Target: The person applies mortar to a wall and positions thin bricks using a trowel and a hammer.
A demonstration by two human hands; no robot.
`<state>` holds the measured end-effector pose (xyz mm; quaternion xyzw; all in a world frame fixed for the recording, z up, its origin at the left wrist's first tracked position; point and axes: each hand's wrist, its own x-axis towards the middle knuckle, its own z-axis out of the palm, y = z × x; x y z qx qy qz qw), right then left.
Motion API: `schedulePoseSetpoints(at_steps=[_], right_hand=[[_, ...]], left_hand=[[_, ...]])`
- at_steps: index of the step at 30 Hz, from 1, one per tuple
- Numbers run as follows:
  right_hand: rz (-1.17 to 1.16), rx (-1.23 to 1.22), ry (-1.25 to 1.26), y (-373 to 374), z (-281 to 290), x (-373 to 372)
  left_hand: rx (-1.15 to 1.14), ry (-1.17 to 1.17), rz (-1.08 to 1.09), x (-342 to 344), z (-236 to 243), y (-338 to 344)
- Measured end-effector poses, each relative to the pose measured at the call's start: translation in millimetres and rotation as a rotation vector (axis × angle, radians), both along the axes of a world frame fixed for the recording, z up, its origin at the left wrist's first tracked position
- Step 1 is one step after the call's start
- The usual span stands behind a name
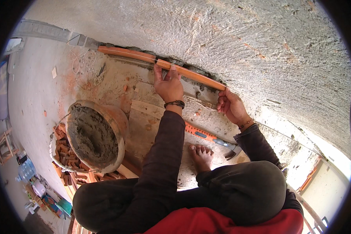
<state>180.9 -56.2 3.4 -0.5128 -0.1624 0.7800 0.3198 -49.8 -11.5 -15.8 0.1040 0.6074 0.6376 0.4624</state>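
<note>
A long orange clay tile strip (199, 78) lies along the base of the rough grey plaster wall, with grey mortar in the gap behind it. My left hand (168, 86) grips it near its left end, fingers on its face and edge. At the other end, my right hand (232, 105) pinches the same strip. A second orange strip (124, 52) continues to the left, with a thin string stretched along both. An orange-handled hammer (201, 132) lies just below my hands, beside my bare foot (202, 156).
A bucket of wet mortar (90, 136) stands left of my left arm, by a pile of broken red tile pieces (64, 152). A board (144, 111) lies under the hammer's area. Farther left are a water jug (25, 169), assorted items and a wooden frame (4, 148).
</note>
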Motion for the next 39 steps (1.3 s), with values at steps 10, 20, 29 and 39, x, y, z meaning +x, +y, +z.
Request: schedulePoseSetpoints(at_steps=[10, 20, 29, 39], right_hand=[[0.024, 0.031, 0.006, 0, -3, 1], [-0.014, 0.043, -0.007, 0, -5, -2], [-0.014, 0.067, 0.024, -1, -7, -2], [-0.025, 0.017, -0.017, 1, 3, -5]], left_hand=[[-0.008, -0.019, -0.012, 1, 11, 0], [0.020, -0.011, -0.006, 4, 7, 0], [0.057, 0.024, -0.037, 5, 0, 0], [0.078, -0.018, -0.015, 3, -5, 2]])
